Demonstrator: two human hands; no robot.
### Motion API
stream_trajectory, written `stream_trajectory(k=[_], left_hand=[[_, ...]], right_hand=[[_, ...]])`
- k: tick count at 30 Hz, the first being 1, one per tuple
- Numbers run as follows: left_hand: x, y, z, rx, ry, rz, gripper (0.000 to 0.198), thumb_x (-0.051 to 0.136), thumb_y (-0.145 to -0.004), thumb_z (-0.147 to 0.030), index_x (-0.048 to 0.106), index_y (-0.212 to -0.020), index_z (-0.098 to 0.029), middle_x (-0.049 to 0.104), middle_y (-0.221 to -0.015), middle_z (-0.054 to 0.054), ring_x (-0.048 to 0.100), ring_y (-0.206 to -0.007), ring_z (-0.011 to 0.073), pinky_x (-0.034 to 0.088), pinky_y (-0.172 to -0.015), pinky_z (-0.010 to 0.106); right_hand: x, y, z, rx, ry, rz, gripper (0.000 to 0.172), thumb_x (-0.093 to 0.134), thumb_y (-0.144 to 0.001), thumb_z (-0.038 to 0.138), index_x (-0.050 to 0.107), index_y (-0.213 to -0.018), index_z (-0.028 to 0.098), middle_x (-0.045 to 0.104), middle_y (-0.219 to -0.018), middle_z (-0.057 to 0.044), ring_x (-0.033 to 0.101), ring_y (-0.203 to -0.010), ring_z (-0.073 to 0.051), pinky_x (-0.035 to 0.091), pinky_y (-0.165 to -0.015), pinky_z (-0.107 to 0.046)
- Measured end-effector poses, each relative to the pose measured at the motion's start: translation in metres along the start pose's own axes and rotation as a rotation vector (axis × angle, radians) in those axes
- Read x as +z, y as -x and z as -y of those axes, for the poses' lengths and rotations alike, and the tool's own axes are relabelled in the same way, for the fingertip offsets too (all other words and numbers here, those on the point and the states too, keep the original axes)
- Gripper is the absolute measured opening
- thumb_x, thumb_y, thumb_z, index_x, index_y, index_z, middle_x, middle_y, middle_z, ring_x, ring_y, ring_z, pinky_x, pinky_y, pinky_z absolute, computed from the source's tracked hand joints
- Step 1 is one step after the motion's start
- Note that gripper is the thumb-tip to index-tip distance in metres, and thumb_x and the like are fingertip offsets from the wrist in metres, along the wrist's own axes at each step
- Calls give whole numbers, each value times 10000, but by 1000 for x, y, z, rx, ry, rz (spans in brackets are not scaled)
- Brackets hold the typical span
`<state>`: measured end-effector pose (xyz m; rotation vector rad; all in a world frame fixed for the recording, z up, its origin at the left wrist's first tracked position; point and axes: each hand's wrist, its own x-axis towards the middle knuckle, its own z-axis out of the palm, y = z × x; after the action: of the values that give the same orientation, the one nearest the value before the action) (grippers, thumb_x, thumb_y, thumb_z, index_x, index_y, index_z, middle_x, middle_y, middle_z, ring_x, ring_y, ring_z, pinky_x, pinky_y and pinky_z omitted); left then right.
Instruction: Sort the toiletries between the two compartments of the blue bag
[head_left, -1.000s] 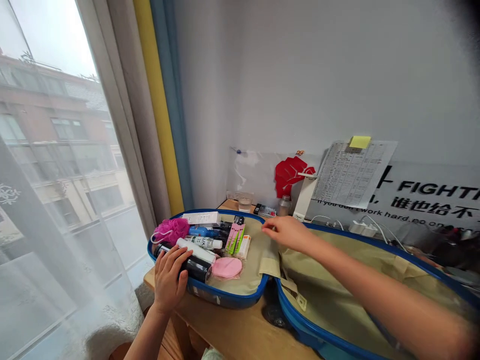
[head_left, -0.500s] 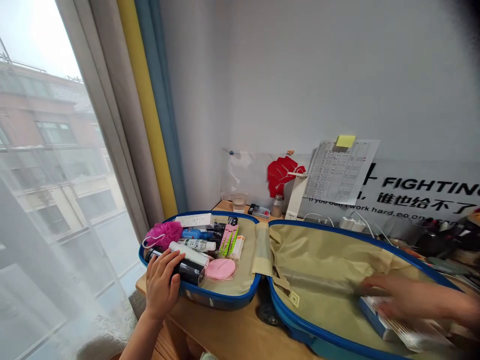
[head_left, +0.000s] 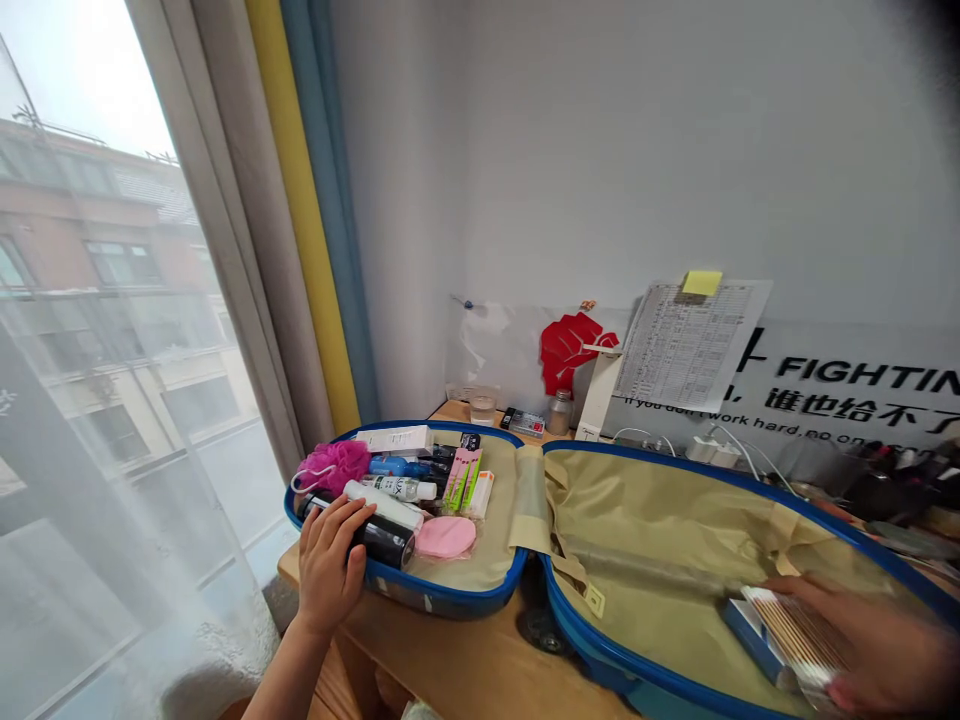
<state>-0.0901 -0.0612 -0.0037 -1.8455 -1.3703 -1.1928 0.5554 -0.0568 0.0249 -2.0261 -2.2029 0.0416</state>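
Observation:
My left hand (head_left: 334, 560) lies with fingers stretched over a black cylindrical can (head_left: 386, 541) at the near edge of the suitcase's left half. Around it are a magenta bath puff (head_left: 337, 465), a white tube (head_left: 382, 504), a clear bottle (head_left: 405, 488), a blue bottle (head_left: 397, 467) and a pink round puff (head_left: 446, 537). My right hand (head_left: 877, 640), smeared by motion, grips a pack of cotton swabs (head_left: 799, 630) in the right half. A blue-sided box (head_left: 752, 643) sits against the pack's left side; its contents are hidden.
The open blue suitcase (head_left: 637, 688) with beige lining rests on a wooden table (head_left: 480, 660). Behind it stand a glass jar (head_left: 560, 412), a small cup (head_left: 482, 406) and white chargers (head_left: 712, 452) with cables. Curtains (head_left: 300, 250) hang at left.
My right hand has shifted right over the cotton swabs, uncovering more of them. My left hand stays on the black can. The view has moved slightly.

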Motion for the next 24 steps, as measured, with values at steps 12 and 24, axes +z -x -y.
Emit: stream_trajectory(k=[12,24], left_hand=[[-1,-2,-2,25,15,-22,382,366,-969,-334,654,-1185,-205,688,-1174,99,565,-1203,260,279,-1136,455],[1,0,-2,-8,-2,-7,394,376,-952,-344,653,-1205,-223,683,-1200,90,557,-1228,263,267,-1148,456]], right_hand=[[-126,-105,259,-393,135,57,784,581,-806,485,365,-1486,161,490,-1421,-187,590,-1199,-296,484,-960,-375],[-60,-134,410,-490,314,178,462,594,-921,472,565,-1274,176,587,-1289,-102,605,-1101,-217,527,-928,-448]])
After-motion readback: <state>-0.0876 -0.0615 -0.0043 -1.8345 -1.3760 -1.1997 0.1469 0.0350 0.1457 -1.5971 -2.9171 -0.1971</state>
